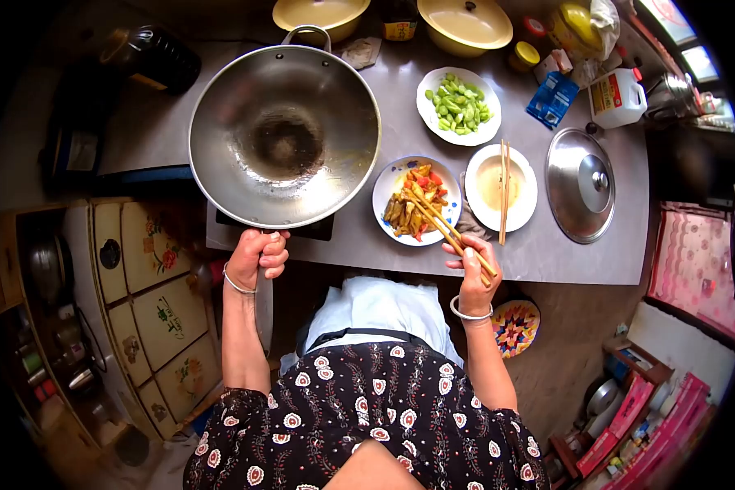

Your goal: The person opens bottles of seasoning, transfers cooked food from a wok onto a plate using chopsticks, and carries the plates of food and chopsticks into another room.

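Note:
My left hand (258, 258) is closed just below the near rim of a large metal wok (245, 98); whatever it grips is hidden under the fingers. Oil and a dark patch show in the wok's bottom. My right hand (474, 263) holds a pair of wooden chopsticks (443, 224), whose tips rest in the cooked vegetables (408, 214) on a blue-patterned white plate (381, 181). To the right, a second pair of chopsticks (505, 188) lies across a white bowl (524, 204) with some liquid in it. Behind these, chopped green vegetables (459, 103) fill a white plate (426, 114).
A metal lid (576, 184) lies at the right of the counter (580, 265). Two yellow basins (465, 24) stand at the back. A white jug (618, 98) and a blue packet (553, 99) are back right; a dark bottle (151, 59) is back left.

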`<state>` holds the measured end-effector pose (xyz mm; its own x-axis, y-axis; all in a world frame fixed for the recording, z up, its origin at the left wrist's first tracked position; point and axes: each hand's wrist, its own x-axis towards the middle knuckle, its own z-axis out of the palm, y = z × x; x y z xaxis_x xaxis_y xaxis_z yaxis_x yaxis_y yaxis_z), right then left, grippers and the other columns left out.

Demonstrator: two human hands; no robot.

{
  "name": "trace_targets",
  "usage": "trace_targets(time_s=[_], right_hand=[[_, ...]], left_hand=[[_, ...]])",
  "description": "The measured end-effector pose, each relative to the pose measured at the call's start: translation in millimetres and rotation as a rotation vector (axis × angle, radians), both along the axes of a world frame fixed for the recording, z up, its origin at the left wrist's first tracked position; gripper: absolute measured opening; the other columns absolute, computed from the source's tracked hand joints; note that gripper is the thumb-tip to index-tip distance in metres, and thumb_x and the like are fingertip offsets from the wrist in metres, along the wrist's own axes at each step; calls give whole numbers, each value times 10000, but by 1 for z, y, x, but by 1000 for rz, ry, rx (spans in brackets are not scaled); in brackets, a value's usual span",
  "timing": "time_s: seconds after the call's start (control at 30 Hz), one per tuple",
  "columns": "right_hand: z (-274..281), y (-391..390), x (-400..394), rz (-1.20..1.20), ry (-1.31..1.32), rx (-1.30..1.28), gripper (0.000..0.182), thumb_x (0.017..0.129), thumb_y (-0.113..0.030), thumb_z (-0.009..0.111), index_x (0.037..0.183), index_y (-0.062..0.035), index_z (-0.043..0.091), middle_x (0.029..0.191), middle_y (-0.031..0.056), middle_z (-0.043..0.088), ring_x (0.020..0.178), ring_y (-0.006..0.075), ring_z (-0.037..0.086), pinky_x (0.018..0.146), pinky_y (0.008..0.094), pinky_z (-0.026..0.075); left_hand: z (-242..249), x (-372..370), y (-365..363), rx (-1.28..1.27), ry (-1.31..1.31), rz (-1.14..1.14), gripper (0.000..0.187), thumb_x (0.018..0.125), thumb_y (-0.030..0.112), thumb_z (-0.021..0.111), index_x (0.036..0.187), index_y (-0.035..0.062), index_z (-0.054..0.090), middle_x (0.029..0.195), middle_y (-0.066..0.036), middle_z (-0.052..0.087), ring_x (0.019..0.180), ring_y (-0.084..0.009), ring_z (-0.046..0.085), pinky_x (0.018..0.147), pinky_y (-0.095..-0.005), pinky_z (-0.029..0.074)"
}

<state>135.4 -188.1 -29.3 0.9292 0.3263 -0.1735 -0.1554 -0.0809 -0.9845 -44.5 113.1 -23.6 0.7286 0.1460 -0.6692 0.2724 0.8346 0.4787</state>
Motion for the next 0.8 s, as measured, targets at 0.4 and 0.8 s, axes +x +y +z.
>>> trace_targets(time_s=[0.4,0.8], right_hand=[[14,-9,26,-168,373,408,337,927,-259,363,1001,31,517,850,195,620,699,292,655,501,284,539],[91,40,29,502,620,1492,318,948,-286,371,942,19,464,781,197,544,405,197,560,318,245,441]], left_hand=[[-44,-7,49,-223,-242,34,202,915,82,400,990,-68,513,583,56,343,454,-20,344,370,-189,333],[-53,-16,59,-101,-121,-67,238,913,189,463,1005,-17,538,569,6,375,465,-83,376,380,-236,350]])
